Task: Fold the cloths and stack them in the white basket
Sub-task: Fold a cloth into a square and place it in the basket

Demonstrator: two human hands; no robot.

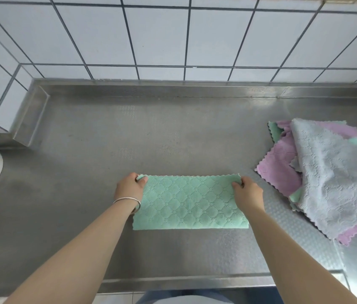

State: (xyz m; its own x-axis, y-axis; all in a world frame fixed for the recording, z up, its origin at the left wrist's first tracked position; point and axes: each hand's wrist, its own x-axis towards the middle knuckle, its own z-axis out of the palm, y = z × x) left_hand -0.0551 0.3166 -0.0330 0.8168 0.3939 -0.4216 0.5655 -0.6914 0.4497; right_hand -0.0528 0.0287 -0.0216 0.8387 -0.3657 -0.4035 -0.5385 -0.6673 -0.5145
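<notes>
Both hands (129,187) (248,194) on grn cloth (189,202) corners

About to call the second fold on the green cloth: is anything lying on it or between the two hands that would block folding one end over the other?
Nothing visible does. The left hand and right hand each pinch a far corner of the green cloth, whose top is bare. The cloth pile lies apart, to the right.
</notes>
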